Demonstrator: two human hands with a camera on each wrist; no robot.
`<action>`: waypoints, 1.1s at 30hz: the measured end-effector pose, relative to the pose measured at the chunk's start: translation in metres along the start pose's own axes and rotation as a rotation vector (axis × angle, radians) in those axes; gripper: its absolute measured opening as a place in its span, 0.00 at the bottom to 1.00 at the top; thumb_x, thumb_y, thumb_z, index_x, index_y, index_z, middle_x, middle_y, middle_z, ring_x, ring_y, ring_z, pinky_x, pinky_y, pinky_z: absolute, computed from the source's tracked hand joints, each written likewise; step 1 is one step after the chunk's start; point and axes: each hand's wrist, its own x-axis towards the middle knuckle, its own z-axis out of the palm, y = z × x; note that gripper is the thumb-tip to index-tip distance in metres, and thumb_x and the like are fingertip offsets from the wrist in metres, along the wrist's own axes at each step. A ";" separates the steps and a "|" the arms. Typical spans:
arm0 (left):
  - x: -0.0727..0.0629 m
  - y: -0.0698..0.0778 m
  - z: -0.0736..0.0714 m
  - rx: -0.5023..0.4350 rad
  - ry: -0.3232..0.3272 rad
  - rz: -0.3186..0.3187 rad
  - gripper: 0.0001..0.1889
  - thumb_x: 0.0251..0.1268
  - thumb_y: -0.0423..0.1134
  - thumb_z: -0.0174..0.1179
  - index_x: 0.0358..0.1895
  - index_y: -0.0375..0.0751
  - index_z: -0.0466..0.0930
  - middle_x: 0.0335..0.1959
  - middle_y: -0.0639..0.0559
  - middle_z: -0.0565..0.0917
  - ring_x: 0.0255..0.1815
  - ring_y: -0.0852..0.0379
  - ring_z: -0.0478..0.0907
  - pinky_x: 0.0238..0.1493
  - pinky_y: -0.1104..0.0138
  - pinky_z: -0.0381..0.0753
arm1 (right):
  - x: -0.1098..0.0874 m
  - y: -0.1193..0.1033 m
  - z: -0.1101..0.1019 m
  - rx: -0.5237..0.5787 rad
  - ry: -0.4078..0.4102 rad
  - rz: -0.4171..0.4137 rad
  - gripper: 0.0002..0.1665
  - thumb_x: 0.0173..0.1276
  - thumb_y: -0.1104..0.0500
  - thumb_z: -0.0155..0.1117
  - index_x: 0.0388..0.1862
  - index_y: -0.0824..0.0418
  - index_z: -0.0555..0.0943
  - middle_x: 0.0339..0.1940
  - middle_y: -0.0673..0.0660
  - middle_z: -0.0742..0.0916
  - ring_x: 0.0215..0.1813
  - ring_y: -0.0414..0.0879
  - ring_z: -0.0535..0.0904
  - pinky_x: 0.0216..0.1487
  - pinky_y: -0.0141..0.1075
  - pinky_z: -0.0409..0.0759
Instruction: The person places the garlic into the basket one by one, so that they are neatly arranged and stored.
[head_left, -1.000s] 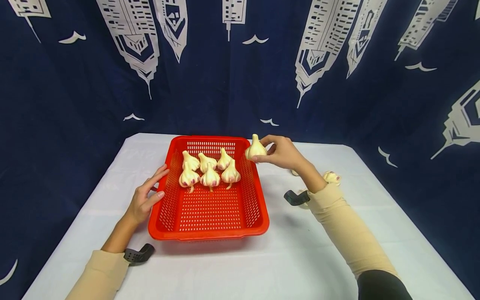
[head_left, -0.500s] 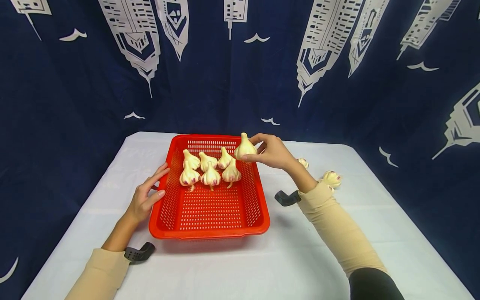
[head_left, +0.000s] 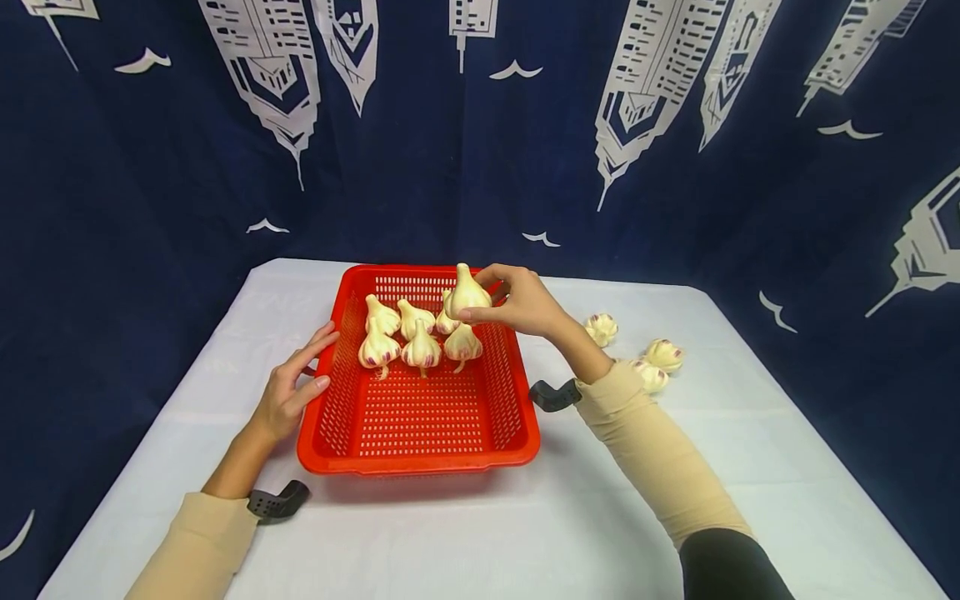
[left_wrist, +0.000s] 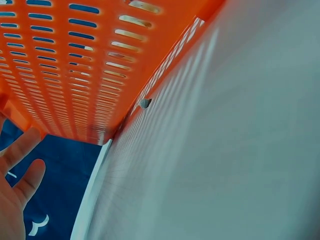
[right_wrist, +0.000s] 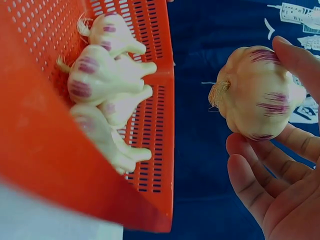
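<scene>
- The right hand point(head_left: 528, 302) grips a garlic bulb point(head_left: 470, 298) between thumb and fingers; the bulb stands upright, stem towards twelve o'clock in the head view; it is held up at about one o'clock from the middle of the red basket point(head_left: 420, 425), partly hiding a bulb behind it; the right wrist view shows it apart from the basket wall, its purple streaks and stringy roots plain to see.
- The left hand point(head_left: 285, 402) rests at the basket's nine o'clock edge, fingers extended and touching the rim, thumb spread from them.
- Inside the basket lie six bulbs point(head_left: 422, 353), in two rows of three, filling the stretch from about ten o'clock to one o'clock; their stems point mostly towards twelve.
- Three loose bulbs point(head_left: 602, 330) lie outside at about three o'clock from the basket, two of them close together, partly behind the right sleeve point(head_left: 660, 458).
- Everything stands on a white-covered table point(head_left: 450, 542); at twelve o'clock hangs a navy cloth point(head_left: 480, 183) printed with white buildings.
</scene>
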 end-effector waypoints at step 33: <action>0.000 0.000 -0.002 0.009 -0.012 -0.003 0.31 0.57 0.34 0.50 0.68 0.34 0.71 0.73 0.41 0.66 0.66 0.70 0.65 0.45 0.73 0.68 | 0.024 -0.033 0.057 0.097 -0.063 -0.118 0.27 0.51 0.49 0.80 0.48 0.59 0.84 0.42 0.49 0.87 0.36 0.42 0.83 0.40 0.34 0.81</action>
